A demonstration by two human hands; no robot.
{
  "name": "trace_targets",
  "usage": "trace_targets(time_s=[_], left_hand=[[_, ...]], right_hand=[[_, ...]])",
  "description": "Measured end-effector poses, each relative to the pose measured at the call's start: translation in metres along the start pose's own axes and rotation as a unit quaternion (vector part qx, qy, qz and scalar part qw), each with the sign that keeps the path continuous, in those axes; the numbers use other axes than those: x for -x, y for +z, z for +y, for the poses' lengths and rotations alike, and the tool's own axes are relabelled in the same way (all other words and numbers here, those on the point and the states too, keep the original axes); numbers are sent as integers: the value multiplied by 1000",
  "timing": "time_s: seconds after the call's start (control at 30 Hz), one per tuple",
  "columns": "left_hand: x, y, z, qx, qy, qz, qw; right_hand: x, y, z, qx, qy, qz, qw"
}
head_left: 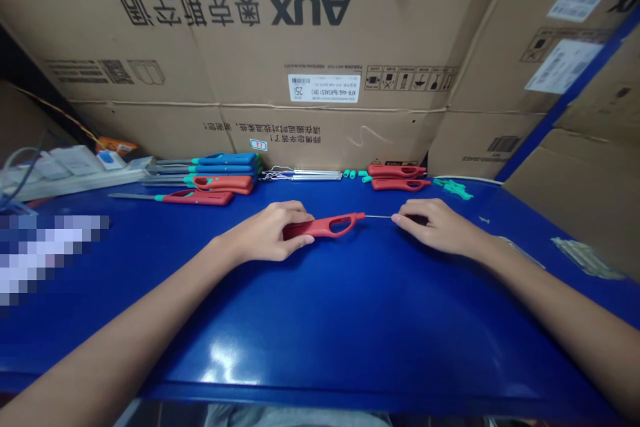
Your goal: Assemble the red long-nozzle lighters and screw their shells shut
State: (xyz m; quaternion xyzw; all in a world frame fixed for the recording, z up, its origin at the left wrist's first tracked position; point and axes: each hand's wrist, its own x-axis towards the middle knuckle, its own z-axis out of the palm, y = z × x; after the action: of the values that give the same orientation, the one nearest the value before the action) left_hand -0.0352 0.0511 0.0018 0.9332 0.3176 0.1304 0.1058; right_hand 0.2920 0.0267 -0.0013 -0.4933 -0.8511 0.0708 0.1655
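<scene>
The red handle point(320, 228) lies close to the middle of the view, over the blue table point(320, 333); its surface is smooth, its body is long, and near its front there is an oval opening, through which the blue shows. Its narrow nose points to three o'clock, and from there a thin metal rod point(379, 216) runs straight in the same direction; how deep it sits in the nose, I cannot tell. The left hand point(285, 230), at nine o'clock of the handle, is closed on its rear end, with the thumb on the near side and the back of the hand upward; this forearm enters from eight o'clock. The right hand point(437, 227), at three o'clock, pinches the far end of the rod between thumb and forefinger, and its forearm comes from four o'clock. The two hands are apart from each other, with the rod between. At two o'clock of the handle lie two similar red bodies point(390, 184), one behind the other.
</scene>
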Motion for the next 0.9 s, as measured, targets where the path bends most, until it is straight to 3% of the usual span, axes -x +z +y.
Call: trace_targets(time_s=[0.27, 0.43, 0.53, 0.73, 0.9], left_hand=[[1, 1, 5, -4, 24, 8, 1000], [0, 0, 16, -43, 41, 14, 998], [0, -2, 21, -33, 39, 31, 998], [0, 1, 18, 32, 9, 88, 996], [1, 9, 13, -16, 4, 113, 993]], right_hand=[[2, 7, -10, -6, -36, -10, 999], [6, 0, -27, 184, -52, 9, 981], [10, -5, -34, 238, -63, 31, 969], [15, -2, -33, 208, -41, 66, 975], [14, 4, -28, 166, -21, 72, 983]])
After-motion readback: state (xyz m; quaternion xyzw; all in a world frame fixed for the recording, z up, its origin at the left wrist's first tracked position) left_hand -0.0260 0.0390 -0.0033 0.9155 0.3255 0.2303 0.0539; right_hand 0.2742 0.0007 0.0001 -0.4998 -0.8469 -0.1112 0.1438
